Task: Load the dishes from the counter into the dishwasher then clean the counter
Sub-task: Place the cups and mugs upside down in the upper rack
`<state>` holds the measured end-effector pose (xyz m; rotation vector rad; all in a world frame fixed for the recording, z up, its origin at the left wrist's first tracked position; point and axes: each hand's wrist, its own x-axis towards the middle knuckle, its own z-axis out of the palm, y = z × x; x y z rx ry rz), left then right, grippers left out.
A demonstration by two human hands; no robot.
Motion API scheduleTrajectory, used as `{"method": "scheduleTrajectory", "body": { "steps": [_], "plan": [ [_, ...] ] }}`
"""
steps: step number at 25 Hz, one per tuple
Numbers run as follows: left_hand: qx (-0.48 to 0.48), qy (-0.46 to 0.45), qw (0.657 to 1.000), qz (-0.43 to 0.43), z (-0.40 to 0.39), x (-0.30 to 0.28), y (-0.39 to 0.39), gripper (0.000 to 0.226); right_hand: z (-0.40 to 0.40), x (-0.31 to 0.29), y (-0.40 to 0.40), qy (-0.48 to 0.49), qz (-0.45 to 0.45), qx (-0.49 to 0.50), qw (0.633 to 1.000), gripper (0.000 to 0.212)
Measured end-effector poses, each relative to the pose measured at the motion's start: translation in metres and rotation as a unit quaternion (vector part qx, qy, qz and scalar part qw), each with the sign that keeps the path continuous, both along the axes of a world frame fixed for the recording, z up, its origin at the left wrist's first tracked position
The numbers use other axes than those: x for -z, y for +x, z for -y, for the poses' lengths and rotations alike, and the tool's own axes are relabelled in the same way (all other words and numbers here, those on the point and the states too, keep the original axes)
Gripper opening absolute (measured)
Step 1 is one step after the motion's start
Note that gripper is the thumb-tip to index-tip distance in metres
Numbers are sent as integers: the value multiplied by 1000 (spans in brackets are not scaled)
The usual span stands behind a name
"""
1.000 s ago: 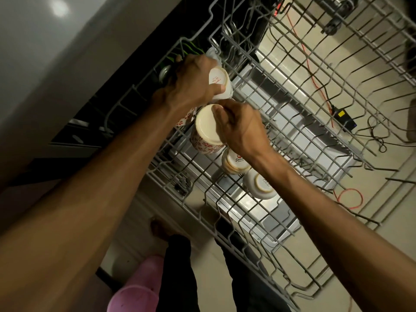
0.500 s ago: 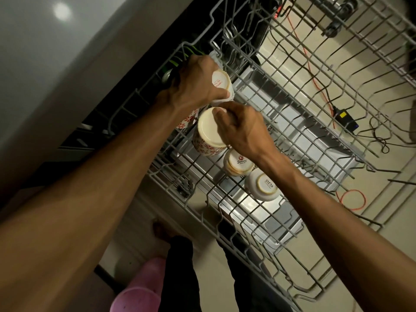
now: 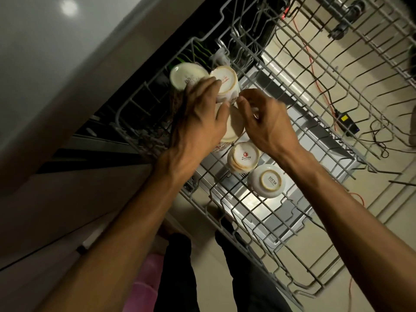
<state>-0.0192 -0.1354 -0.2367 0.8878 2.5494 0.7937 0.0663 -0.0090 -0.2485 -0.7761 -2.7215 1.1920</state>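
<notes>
Five cream cups (image 3: 243, 159) upside down in row along grey wire dishwasher rack (image 3: 265, 224), bases up.

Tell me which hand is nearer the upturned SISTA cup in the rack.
Right. The right hand sits just above the SISTA cup, its wrist passing close beside it. The left hand is farther off, resting over the upturned cups toward the rack's far end.

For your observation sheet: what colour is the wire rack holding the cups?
Light grey wire rack, head view.
</notes>
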Motion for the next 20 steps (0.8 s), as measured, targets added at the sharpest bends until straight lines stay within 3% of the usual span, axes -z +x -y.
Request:
{"method": "scheduleTrajectory", "body": {
  "steps": [12,20],
  "plan": [
    [-95,59,983,145,74,-86,86,53,56,-107,66,12,-4,-16,1000,43],
    [-191,110,969,114,137,-182,88,52,133,-209,48,6,-50,-91,995,44]
  ]
}}
